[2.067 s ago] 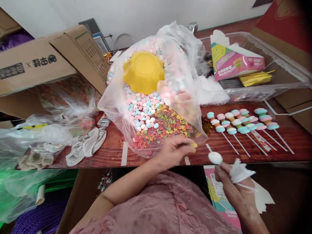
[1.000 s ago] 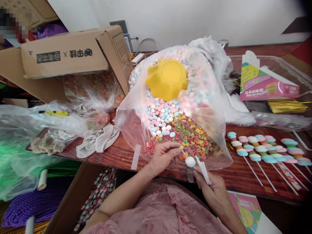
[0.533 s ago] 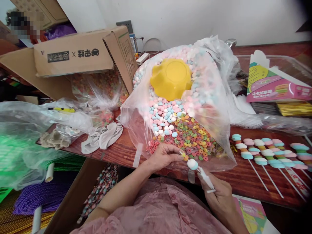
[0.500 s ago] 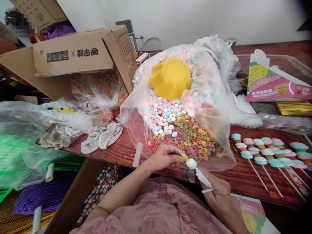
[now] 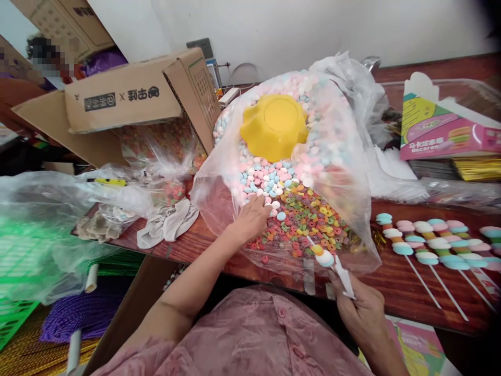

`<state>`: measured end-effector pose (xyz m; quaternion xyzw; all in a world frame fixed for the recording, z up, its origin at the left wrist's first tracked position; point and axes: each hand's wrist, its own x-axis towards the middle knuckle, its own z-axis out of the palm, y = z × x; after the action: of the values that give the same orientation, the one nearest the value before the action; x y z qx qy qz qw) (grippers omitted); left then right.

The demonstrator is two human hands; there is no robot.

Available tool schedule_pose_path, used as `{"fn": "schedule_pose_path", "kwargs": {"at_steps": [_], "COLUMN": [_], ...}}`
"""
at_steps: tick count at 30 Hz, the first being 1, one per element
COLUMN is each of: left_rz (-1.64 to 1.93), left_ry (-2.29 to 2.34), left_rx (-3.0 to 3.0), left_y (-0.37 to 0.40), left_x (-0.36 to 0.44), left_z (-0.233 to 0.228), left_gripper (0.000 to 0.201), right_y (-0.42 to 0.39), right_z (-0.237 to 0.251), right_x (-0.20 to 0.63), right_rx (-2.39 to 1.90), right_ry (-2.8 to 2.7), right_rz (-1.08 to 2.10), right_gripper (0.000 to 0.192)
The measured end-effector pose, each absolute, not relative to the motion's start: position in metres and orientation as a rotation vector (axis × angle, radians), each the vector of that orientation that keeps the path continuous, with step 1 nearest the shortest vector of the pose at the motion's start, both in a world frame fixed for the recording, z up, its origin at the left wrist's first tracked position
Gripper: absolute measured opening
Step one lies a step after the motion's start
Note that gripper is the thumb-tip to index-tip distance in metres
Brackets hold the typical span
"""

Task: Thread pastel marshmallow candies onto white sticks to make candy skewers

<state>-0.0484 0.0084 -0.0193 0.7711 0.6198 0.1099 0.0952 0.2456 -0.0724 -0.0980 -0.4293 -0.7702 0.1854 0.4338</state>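
A big clear plastic bag (image 5: pixel 352 209) lies open on the wooden table, full of pastel macaron candies (image 5: pixel 266 175) and coloured ring candies (image 5: pixel 313 224), with a yellow bowl (image 5: pixel 273 125) upside down on top. My left hand (image 5: pixel 253 216) reaches into the bag, fingertips on the pastel candies. My right hand (image 5: pixel 362 308) grips a white stick (image 5: pixel 343 274) that carries a white-and-blue macaron candy (image 5: pixel 324 258) and a yellow ring above it, close to the bag's front edge.
Several finished candy skewers (image 5: pixel 426 243) lie in a row on the table (image 5: pixel 391 284) at right. A pink macaron box (image 5: pixel 446 133) sits in a clear tray behind them. Cardboard boxes (image 5: pixel 129 96), plastic bags (image 5: pixel 58 209) and a cloth (image 5: pixel 168 224) fill the left.
My left hand left the stick's tip and went forward into the bag onto the pastel candies. My right hand shifted slightly right with the stick, which now carries a yellow ring.
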Motion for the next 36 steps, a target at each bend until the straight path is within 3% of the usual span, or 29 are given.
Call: {"fn": "schedule_pose_path", "kwargs": {"at_steps": [2,7,11,23,26,30,36], "left_rz": [0.2,0.525,0.445,0.674,0.875,1.222,1.375], "left_ry": [1.819,1.526,1.296,1.324,1.335,1.37,1.218], "left_rx": [2.378,2.297,2.336,2.432,2.187,1.414,0.924], "left_y": [0.016,0.026,0.043,0.011,0.0,-0.019,-0.038], "left_x": [-0.051,-0.048,-0.04,-0.042,-0.035,-0.012,0.011], "left_z": [-0.019,-0.021,-0.026,-0.047,-0.05,-0.045,-0.024], "left_gripper": [0.023,0.015,0.019,0.023,0.023,0.03,0.034], "right_y": [-0.075,-0.082,-0.083,-0.08,-0.077,-0.073,-0.07], "right_z": [-0.098,-0.104,-0.11,-0.099,-0.093,-0.078,-0.066], "right_x": [0.247,0.252,0.259,0.254,0.25,0.235,0.219], "right_rx": [-1.035,-1.088,-1.115,-1.057,-1.089,-1.148,-1.198], "right_ry": [-1.917,-1.878,-1.883,-1.909,-1.903,-1.928,-1.975], "right_rz": [0.476,0.578,0.606,0.585,0.567,0.624,0.72], "right_gripper": [0.032,0.035,0.033,0.034,0.032,0.036,0.043]}}
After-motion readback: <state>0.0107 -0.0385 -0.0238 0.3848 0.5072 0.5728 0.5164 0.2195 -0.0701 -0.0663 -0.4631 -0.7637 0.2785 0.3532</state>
